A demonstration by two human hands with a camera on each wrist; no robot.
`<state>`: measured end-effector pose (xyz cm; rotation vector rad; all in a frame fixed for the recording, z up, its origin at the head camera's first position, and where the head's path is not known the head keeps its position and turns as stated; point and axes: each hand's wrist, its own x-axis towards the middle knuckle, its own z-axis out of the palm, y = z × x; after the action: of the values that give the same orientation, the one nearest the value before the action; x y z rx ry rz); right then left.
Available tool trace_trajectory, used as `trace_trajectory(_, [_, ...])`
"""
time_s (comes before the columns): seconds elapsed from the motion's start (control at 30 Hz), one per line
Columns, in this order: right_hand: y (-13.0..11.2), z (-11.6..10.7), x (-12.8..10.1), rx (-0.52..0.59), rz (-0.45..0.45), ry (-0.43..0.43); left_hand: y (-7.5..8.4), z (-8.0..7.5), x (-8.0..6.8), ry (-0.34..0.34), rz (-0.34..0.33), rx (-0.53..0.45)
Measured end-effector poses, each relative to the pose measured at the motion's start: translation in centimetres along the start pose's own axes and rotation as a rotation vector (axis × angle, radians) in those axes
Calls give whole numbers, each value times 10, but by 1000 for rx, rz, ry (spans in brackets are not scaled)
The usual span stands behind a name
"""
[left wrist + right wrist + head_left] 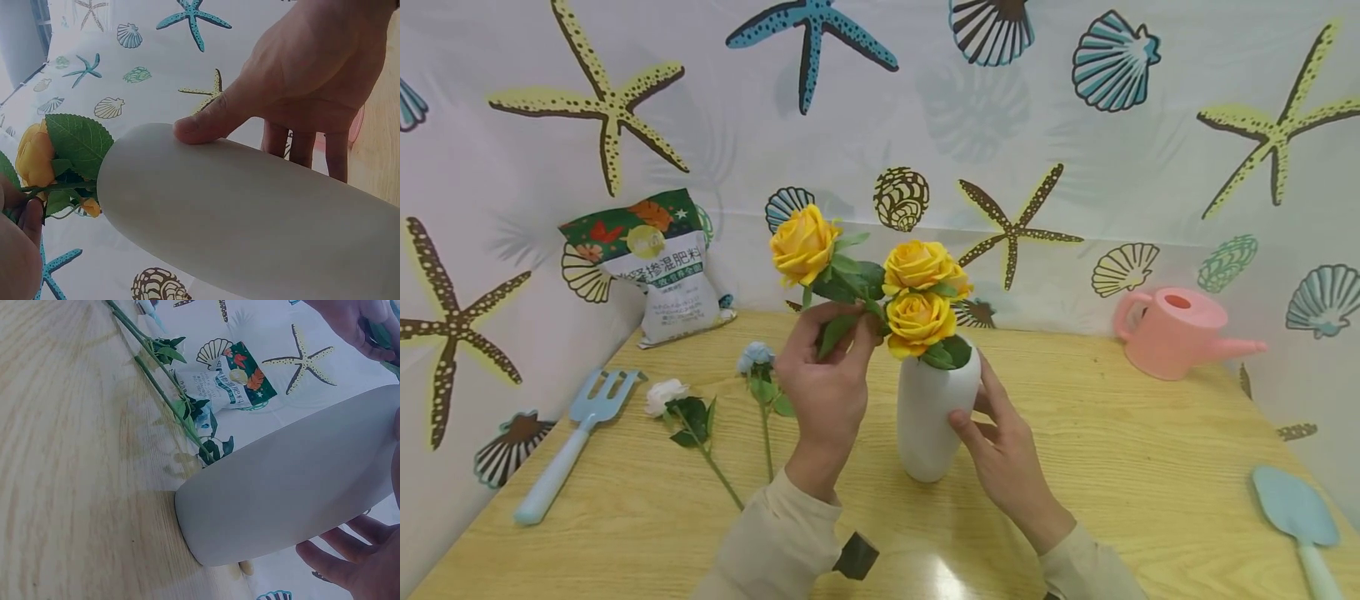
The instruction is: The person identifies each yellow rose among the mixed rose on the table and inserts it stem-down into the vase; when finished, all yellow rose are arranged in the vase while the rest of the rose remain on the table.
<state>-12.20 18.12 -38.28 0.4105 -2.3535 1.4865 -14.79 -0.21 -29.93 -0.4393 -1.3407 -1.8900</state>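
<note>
A white vase [928,425] stands slightly tilted on the wooden table, with yellow roses [921,321] and leaves at its mouth. My right hand [1011,462] grips the vase's right side, thumb in front and fingers behind. To the left of the mouth, my left hand [827,375] pinches a leafy green stem among the leaves. Above that hand is another yellow rose [805,246]. In the left wrist view, a green stem [72,185] runs from the left fingers to the vase mouth; where it ends inside is hidden.
Left on the table lie a white rose [666,397], a blue rose [756,357] and a blue hand fork [597,402]. A fertilizer bag [673,292] leans on the patterned backdrop. A pink watering can [1176,333] and a blue trowel [1296,504] are at right.
</note>
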Motion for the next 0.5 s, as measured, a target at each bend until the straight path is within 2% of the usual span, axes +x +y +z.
trace_trajectory(0.27, [1,0,0,-5,-4,2,0,0,1,-74,-11,5])
trace_trajectory(0.4, [0,1,-1,-9,-7,2,4,-3,4,-96,-40,-74])
trace_trajectory(0.5, [0,1,0,-5,-7,0,9,-4,7,-79,-87,-158])
